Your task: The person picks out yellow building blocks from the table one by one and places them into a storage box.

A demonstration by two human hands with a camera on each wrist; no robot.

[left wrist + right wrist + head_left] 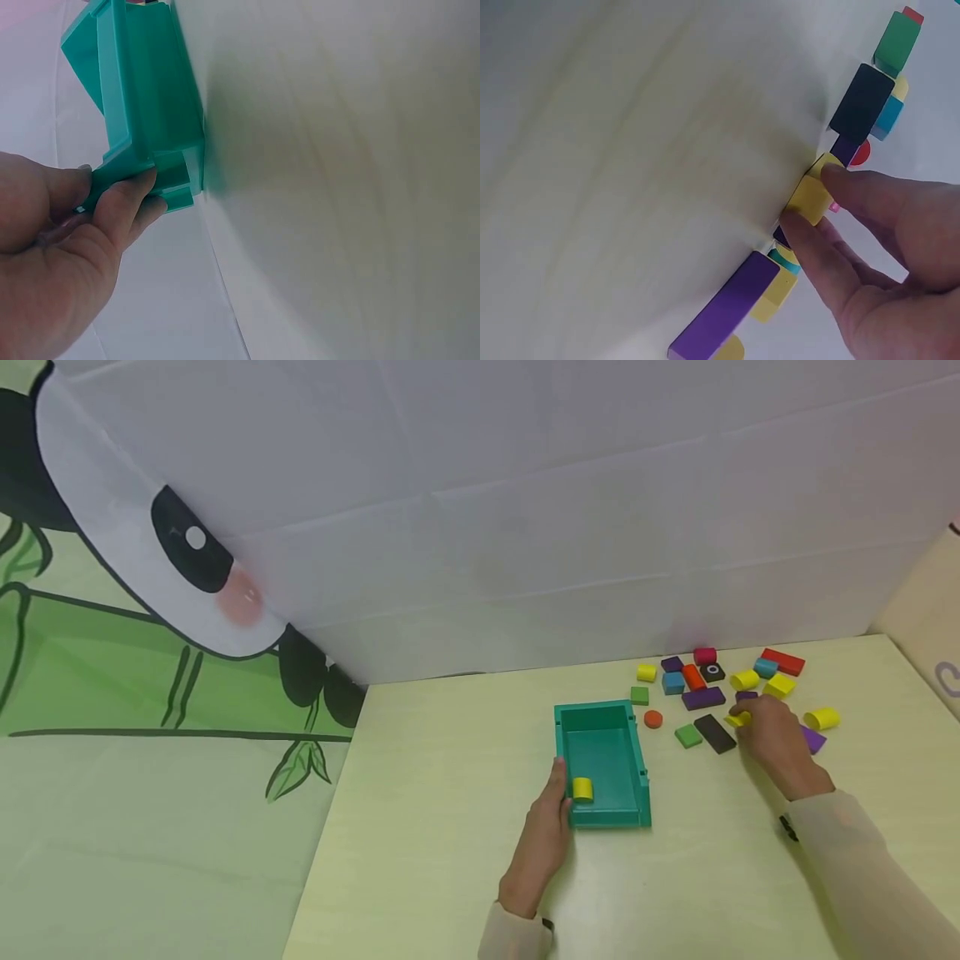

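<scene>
From the head camera, a teal rectangular plastic box (602,763) stands on the pale yellow-green tabletop (450,777), with a short yellow cylinder block (582,789) lying inside it at its near left corner. The left hand (551,827) rests against the box's near left wall, thumb along the rim. To the right of the box lies a scatter of coloured blocks, among them a flat black rectangular block (715,732) and a green square block (687,736); the right hand (772,735) reaches into that scatter, fingertips closed on a small yellow block (738,719). From the left wrist camera, the left hand (52,247) has its fingers curled round the box's corner (142,112). From the right wrist camera, the right hand (885,262) pinches the small yellow block (810,196) between thumb and forefinger, beside a long purple block (727,307).
</scene>
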